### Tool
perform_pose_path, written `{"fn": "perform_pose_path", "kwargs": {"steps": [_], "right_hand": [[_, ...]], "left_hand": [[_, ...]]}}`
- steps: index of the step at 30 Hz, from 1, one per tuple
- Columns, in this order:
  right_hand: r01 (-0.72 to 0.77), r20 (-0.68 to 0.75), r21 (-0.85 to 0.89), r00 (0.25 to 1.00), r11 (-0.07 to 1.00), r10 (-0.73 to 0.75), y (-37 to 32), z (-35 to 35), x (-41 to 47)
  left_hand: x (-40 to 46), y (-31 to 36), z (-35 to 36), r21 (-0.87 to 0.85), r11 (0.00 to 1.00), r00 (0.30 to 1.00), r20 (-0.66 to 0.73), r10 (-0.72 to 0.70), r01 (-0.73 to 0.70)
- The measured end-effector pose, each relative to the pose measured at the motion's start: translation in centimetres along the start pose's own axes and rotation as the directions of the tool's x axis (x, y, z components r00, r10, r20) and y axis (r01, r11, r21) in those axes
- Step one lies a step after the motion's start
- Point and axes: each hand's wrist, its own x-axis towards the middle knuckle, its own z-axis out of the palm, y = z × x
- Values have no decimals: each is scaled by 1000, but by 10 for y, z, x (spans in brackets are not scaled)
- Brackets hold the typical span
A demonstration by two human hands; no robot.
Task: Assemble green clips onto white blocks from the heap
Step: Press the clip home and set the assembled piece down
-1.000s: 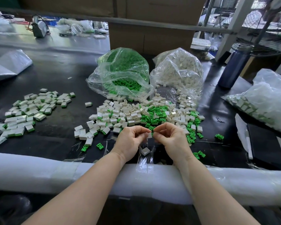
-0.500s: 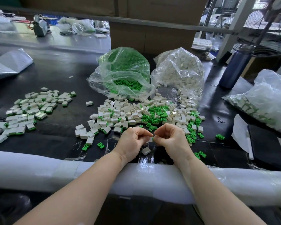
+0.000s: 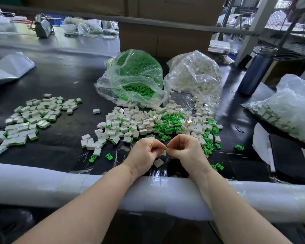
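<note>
both hands (image 3: pixel 165 152) curled knuckles-up, fingertips meeting on a white block (image 3: pixel 164 152).

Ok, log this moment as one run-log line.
step: fitting clip to block | left hand: pinching white block | right hand: pinching same block, clip hidden | mixed heap: beyond hands | finished pile: left

Your desk (image 3: pixel 63 80): black, glossy, near edge wrapped in white foam padding (image 3: pixel 42 184) | behind it: brown cardboard boxes (image 3: pixel 165 37) and a grey metal rail (image 3: pixel 165 23) running across | far left: a second grey bench (image 3: pixel 33 43) with clutter | right: a wire fan guard (image 3: pixel 296 39) and white frame posts (image 3: pixel 253 25), with daylight beyond
</note>
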Motion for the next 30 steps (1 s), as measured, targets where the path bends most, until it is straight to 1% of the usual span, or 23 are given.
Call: {"fn": "perform_pose_path", "kwargs": {"steps": [4,7,9,11,13,15,20,25,28,30], "right_hand": [[-21,-47,51,999,998,23,1,2,3],[-28,-57,108,998,994,34,0,2,3],[-25,-58,119,998,993,32,0,2,3],[-23,-58,167,998,986,34,-1,1,1],[-26,-43,217,998,976,36,-2,-1,-1],[-18,-37,184,999,983,26,-2,-1,-2],[-31,-48,45,998,999,33,-1,2,0],[-52,-27,-52,998,997,51,-1,5,1],[-67,-11,-74,998,995,66,0,4,1],[-69,-8,-48,998,996,69,0,4,1]], "left_hand": [[0,-1,2,-6,1000,998,-65,9,-9],[1,-1,3,90,995,996,-64,58,-52],[1,-4,3,104,993,995,-75,66,-58],[1,-5,3,58,998,995,-88,38,-33],[2,-5,4,-37,999,997,-79,-15,12],[3,-5,3,-92,994,995,-78,-59,52],[3,-5,1,-103,991,996,-30,-85,81],[2,-5,0,-50,996,997,-6,-76,76],[1,-6,0,-29,997,997,5,-74,74],[2,-7,0,-26,997,997,4,-76,76]]}}
